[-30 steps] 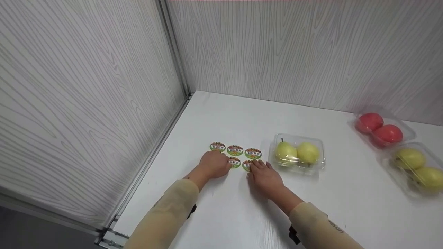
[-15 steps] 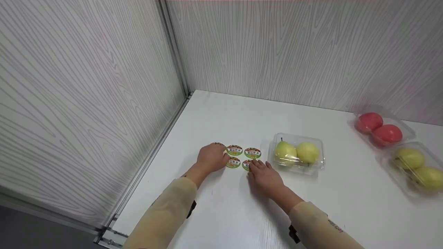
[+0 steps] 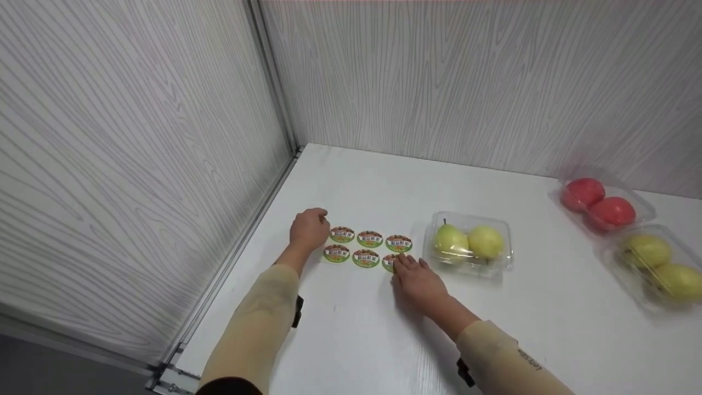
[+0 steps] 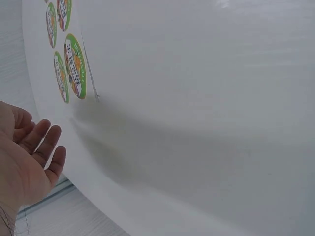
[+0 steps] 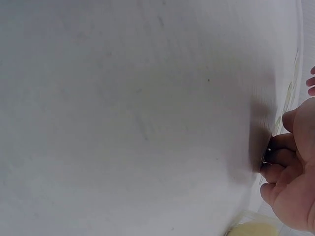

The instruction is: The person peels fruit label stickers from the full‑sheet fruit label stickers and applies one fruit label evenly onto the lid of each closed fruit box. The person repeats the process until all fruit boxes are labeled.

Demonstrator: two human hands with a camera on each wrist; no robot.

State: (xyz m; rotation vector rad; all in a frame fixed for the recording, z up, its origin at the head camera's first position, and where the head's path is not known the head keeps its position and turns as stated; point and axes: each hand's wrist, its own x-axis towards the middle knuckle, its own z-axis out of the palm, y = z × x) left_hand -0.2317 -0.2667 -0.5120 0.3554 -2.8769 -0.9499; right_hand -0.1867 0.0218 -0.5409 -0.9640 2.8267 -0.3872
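Note:
A sheet of several oval fruit stickers [image 3: 366, 258], green and red with white lettering, lies flat on the white table in two rows. My left hand [image 3: 310, 227] is raised just beyond the sheet's left end, apart from it. In the left wrist view its loosely bent fingers [image 4: 48, 142] hold nothing, and the near stickers [image 4: 75, 66] show beside it. My right hand [image 3: 421, 282] rests its fingertips on the lower right sticker, covering part of it. The right wrist view shows the right fingers [image 5: 280, 157] bent down against the sheet's edge.
Right of the sheet stands a clear plastic box [image 3: 507, 258] with two yellow-green pears [image 3: 485, 242]. Farther right are a box with two red fruits [image 3: 612, 213] and another with two yellow-green pears [image 3: 680, 282]. Panel walls [image 3: 439, 82] border the table's back and left.
My left hand has lifted off the stickers and moved left and away, uncovering the left end of the sheet. My right hand has stayed on the lower right sticker.

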